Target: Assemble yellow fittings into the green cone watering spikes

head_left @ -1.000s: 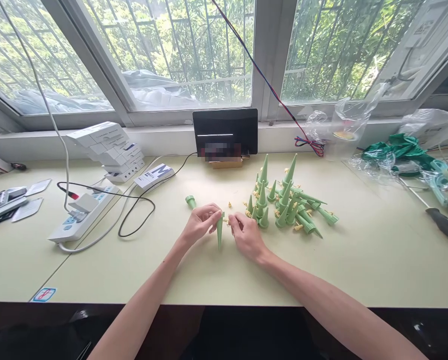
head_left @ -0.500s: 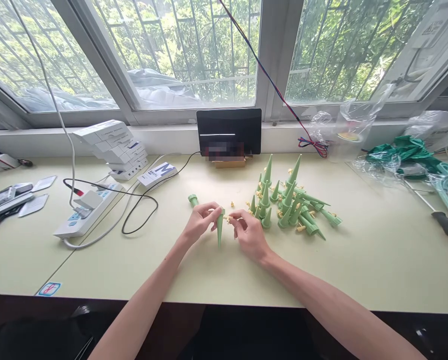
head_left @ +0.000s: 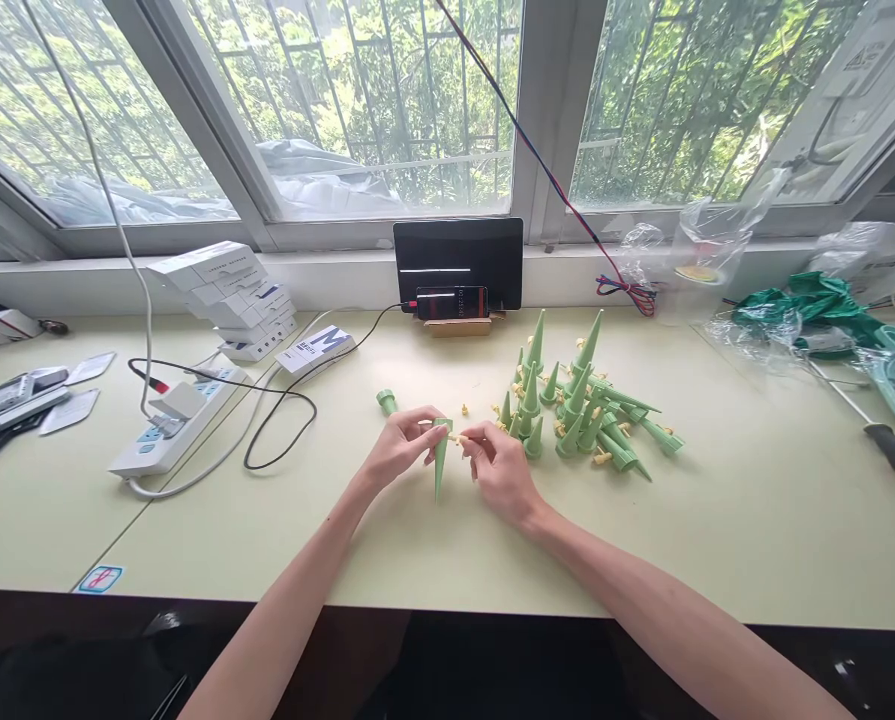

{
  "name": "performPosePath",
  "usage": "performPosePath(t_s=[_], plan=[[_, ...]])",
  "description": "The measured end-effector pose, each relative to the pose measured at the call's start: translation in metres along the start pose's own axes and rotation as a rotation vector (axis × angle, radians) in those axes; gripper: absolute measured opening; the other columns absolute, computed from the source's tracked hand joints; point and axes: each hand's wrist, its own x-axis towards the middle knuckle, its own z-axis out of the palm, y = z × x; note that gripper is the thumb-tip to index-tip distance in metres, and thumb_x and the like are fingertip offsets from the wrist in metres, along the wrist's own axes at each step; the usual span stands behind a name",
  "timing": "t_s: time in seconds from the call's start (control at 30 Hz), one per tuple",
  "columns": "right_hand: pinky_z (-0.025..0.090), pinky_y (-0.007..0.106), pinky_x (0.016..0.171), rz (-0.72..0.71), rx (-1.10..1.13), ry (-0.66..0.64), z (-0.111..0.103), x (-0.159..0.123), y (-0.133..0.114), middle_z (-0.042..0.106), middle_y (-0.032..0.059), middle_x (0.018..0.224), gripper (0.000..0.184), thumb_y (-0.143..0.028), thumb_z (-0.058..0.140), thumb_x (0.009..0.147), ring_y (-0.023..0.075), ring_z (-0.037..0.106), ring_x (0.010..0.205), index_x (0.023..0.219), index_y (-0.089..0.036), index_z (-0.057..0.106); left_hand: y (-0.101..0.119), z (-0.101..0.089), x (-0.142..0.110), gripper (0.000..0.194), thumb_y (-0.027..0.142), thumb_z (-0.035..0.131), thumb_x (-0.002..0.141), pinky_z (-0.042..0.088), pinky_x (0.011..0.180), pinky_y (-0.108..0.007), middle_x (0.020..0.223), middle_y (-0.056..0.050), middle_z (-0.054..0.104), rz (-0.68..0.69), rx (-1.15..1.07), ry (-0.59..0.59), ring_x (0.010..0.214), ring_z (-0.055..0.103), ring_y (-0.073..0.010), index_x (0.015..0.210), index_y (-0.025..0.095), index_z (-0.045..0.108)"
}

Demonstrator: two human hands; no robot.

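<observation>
Fingers of my left hand [head_left: 406,447] are closed round the wide end of a green plastic spike [head_left: 440,468], which hangs point down over the table. My right hand [head_left: 498,468] pinches a small yellow valve [head_left: 454,439] at the side of the spike's top; whether it is seated in the spike I cannot tell. Just behind my left hand lies another green piece with a ribbed cap [head_left: 386,401]. A loose yellow valve [head_left: 464,409] rests on the table beyond my hands. To the right stands a group of green spikes [head_left: 529,395], several with yellow valves.
A tablet [head_left: 458,250] with a phone [head_left: 453,303] before it leans by the window. At left are a power strip [head_left: 181,425], stacked white boxes [head_left: 229,290] and a black cable [head_left: 297,392]. A screwdriver [head_left: 893,455] and green plastic wrapping [head_left: 807,305] lie at right.
The spike in my left hand has tilted slightly, its tip a little lower. My right hand stays at its side with the yellow valve.
</observation>
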Motion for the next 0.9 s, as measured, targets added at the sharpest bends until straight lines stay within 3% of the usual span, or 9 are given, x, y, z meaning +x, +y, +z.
performPosePath(t_s=[0.9], plan=[[0.032, 0.025, 0.052, 0.009, -0.178, -0.021, -0.0032, -0.0007, -0.0062, 0.047, -0.0034, 0.059, 0.029, -0.036, 0.043, 0.096, 0.0118, 0.041, 0.051, 0.075, -0.02, 0.055, 0.0037, 0.0048, -0.0004, 0.027, 0.041, 0.064, 0.086, 0.044, 0.048, -0.023, 0.078, -0.005, 0.06, 0.001, 0.005, -0.036, 0.052, 0.049, -0.0083, 0.083, 0.014, 0.062]])
